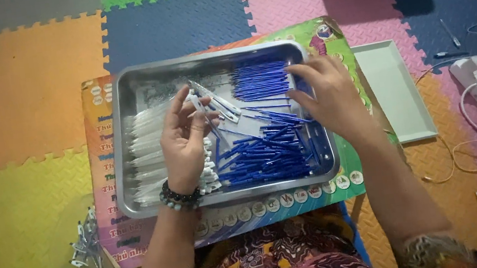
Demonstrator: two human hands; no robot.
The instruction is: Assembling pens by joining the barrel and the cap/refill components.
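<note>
here the left hand [182, 136] fingers pinch clear pen barrels [213, 103] (over the metal tray [121, 82]); right hand [328, 94] fingers rest, loosely spread, on blue refills [259, 79].

The room is dim, with soft light falling from the upper right onto the pink mat [295, 6]. The metal tray [139, 79] catches a dull glare. Corners darken, the picture is slightly soft, and both hands show faint blur.
</note>
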